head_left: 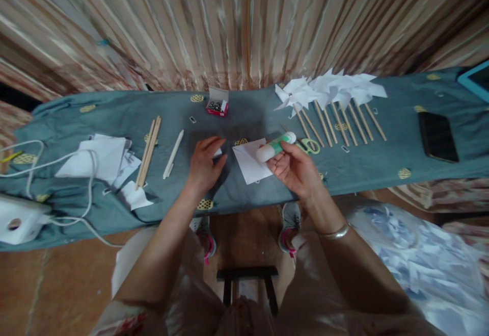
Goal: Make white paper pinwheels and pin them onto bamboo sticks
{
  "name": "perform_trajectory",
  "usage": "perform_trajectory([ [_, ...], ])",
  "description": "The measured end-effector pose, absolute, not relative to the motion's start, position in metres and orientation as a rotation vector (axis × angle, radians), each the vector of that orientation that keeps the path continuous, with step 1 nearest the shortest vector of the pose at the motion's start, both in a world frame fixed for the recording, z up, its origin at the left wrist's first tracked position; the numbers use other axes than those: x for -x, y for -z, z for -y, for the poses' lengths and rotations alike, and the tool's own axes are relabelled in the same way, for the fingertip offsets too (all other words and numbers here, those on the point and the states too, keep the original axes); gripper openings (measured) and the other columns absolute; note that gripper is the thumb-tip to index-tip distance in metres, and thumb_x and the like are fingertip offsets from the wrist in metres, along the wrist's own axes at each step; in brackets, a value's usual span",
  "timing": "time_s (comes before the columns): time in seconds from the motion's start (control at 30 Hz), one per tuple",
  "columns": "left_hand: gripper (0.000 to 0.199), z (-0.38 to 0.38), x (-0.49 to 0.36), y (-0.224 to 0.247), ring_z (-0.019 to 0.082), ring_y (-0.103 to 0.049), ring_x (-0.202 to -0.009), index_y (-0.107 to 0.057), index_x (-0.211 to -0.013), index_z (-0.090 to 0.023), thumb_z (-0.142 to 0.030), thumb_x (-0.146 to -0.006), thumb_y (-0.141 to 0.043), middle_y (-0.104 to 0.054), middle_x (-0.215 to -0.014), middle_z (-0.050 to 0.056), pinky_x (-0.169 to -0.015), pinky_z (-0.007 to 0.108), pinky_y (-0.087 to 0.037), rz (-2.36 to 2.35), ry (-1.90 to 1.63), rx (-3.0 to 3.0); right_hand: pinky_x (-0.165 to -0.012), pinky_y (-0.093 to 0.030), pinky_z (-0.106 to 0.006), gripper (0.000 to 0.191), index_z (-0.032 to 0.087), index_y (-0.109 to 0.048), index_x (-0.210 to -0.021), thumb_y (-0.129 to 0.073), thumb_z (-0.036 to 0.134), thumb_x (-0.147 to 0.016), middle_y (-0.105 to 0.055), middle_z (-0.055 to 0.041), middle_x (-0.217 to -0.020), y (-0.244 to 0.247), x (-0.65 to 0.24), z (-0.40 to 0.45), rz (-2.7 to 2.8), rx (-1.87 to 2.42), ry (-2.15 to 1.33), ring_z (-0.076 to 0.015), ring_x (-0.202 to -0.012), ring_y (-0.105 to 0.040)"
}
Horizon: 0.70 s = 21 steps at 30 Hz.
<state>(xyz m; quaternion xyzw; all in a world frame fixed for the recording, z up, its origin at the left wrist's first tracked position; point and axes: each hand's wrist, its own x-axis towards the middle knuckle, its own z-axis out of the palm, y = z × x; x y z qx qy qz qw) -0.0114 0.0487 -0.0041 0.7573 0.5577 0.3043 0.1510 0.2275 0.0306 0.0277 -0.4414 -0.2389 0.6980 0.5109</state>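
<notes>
Glue stick [275, 147], white with a green band, sits in the right hand [292, 165], whose thumb and fingers are clamped around it, over the right part of a creased paper square [252, 161]. It is held slantwise by one end, probably so that the other end can point toward the sheet. The square lies flat on the tabletop [237, 201] between the two hands, where either can get at it easily. Left of it, the left hand [206, 165] is bent low over the cloth with a small white piece [217, 153] at its fingers; the view is too soft there, so I cannot tell whether they grip it or merely cover it.

Finished-looking pinwheels [332, 91] lie in a row at the far right, sticks toward the person, seemingly to spare the blades. Green-handled scissors [309, 146] rest just beyond the right hand. The red box [217, 104] has its lid up, presumably for easy picking, and loose wooden sticks [150, 147] wait at the left, near a paper pile [97, 160].
</notes>
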Motion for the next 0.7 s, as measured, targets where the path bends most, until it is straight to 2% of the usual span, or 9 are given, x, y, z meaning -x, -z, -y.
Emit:
perform_trajectory([
  [0.13,0.035,-0.045,0.008,-0.001,0.029,-0.056,-0.127,-0.065,-0.124,-0.020,-0.026,-0.090,-0.059,-0.063,-0.136,0.012,-0.111,0.049,-0.045,-1.603,-0.921,-2.233,-0.085,-0.061,-0.035,0.027,0.024,-0.066,-0.077,-0.084,0.040,-0.063,-0.077,-0.0025,-0.085,-0.029,-0.232,-0.031,0.624,1.075,-1.629,-0.0194,-0.085,-0.071],
  [0.27,0.027,-0.029,-0.006,-0.005,0.024,-0.052,-0.133,-0.067,-0.120,-0.023,-0.026,-0.099,-0.049,-0.064,-0.135,0.008,-0.113,0.048,-0.044,-1.417,-1.044,-2.397,-0.071,-0.059,-0.030,0.034,0.024,-0.064,-0.075,-0.086,0.046,-0.060,-0.071,0.0018,-0.075,-0.028,-0.237,-0.032,0.819,1.212,-1.323,-0.0139,-0.067,-0.065],
  [0.33,0.029,-0.019,-0.017,-0.003,0.025,-0.049,-0.137,-0.066,-0.122,-0.021,-0.028,-0.101,-0.047,-0.063,-0.138,0.010,-0.114,0.049,-0.043,-1.251,-0.959,-2.470,-0.062,-0.056,-0.028,0.037,0.023,-0.063,-0.075,-0.088,0.046,-0.058,-0.069,0.0039,-0.069,-0.027,-0.238,-0.033,0.948,1.299,-1.121,-0.0123,-0.061,-0.062],
  [0.43,0.034,-0.006,-0.031,0.002,0.030,-0.039,-0.146,-0.064,-0.128,-0.022,-0.036,-0.101,-0.050,-0.055,-0.148,0.014,-0.118,0.059,-0.034,-1.174,-0.735,-2.529,-0.056,-0.052,-0.027,0.033,0.022,-0.061,-0.072,-0.085,0.043,-0.062,-0.067,0.0037,-0.065,-0.029,-0.237,-0.032,1.138,1.441,-0.894,-0.0129,-0.058,-0.060],
  [0.57,0.040,-0.001,-0.038,0.008,0.033,-0.030,-0.152,-0.060,-0.135,-0.027,-0.044,-0.099,-0.053,-0.045,-0.157,0.012,-0.121,0.065,-0.022,-1.230,-0.571,-2.535,-0.058,-0.051,-0.030,0.028,0.022,-0.059,-0.075,-0.079,0.042,-0.069,-0.066,0.0025,-0.067,-0.030,-0.233,-0.030,1.337,1.579,-0.689,-0.0145,-0.060,-0.061],
  [0.7,0.044,-0.003,-0.037,0.010,0.034,-0.028,-0.153,-0.059,-0.136,-0.026,-0.045,-0.098,-0.055,-0.043,-0.158,0.013,-0.121,0.065,-0.022,-1.248,-0.510,-2.535,-0.063,-0.054,-0.034,0.028,0.022,-0.058,-0.080,-0.076,0.043,-0.074,-0.068,-0.0002,-0.075,-0.025,-0.230,-0.031,1.483,1.589,-0.597,-0.0167,-0.063,-0.063],
])
